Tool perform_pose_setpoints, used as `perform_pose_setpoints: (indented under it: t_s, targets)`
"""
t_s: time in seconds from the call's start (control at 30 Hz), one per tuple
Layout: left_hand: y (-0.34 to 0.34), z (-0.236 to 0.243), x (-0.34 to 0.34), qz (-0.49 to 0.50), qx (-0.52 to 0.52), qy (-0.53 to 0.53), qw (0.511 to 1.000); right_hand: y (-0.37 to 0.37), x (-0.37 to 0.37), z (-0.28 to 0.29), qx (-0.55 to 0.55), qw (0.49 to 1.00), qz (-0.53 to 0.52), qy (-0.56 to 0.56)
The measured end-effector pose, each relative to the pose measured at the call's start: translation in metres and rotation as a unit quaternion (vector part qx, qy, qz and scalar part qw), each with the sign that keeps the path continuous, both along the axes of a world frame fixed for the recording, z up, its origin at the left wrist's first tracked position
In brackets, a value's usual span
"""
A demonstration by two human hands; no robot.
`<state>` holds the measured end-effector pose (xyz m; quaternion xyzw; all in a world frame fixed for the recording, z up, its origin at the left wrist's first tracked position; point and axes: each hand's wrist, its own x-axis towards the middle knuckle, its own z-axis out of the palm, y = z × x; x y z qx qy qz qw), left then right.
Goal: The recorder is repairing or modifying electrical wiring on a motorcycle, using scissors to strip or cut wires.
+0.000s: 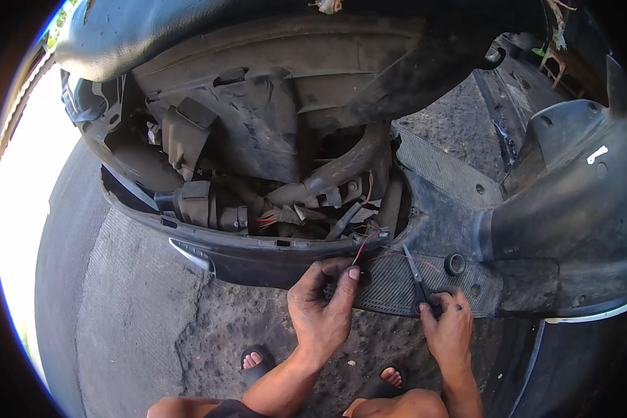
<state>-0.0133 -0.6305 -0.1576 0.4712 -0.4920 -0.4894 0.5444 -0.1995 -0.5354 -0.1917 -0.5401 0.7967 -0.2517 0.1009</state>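
Note:
My left hand (320, 306) is closed in a pinch on a thin red wire (361, 249), which runs up to the open body of a scooter. My right hand (449, 327) grips a pair of scissors (412, 263) by the black handles. Its metal blades point up and away, a little right of the wire and apart from it; they look nearly closed. Another thin red wire (430, 265) lies on the ribbed footboard (383, 289) under the scissors. Near the wire's far end, a small connector (381, 233) sits at the body's edge.
A black tape roll (455, 264) rests on the footboard. Frame tube (348, 167), wire bundle (282, 216) and dusty plastic housings (196, 202) fill the scooter's body. Above hangs the dark underside panel (341, 70) beneath the seat (118, 49). The front leg shield (564, 202) stands right.

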Motion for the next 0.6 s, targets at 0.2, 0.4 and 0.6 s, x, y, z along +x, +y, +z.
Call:
perform_pose_setpoints:
  t_s: [0.2, 0.4, 0.6]
  targets:
    - [0.001, 0.001, 0.0, 0.006, 0.004, 0.009, 1.0, 0.0, -0.006, 0.011, 0.108, 0.994, 0.022, 0.017]
    - [-0.001, 0.004, -0.002, 0.018, -0.003, 0.002, 1.0, 0.006, -0.02, 0.019, 0.167, 0.982, 0.036, 0.076]
    - [0.0, 0.01, -0.004, 0.019, 0.015, -0.016, 1.0, 0.044, -0.056, 0.018, 0.175, 0.684, 0.081, -0.704]
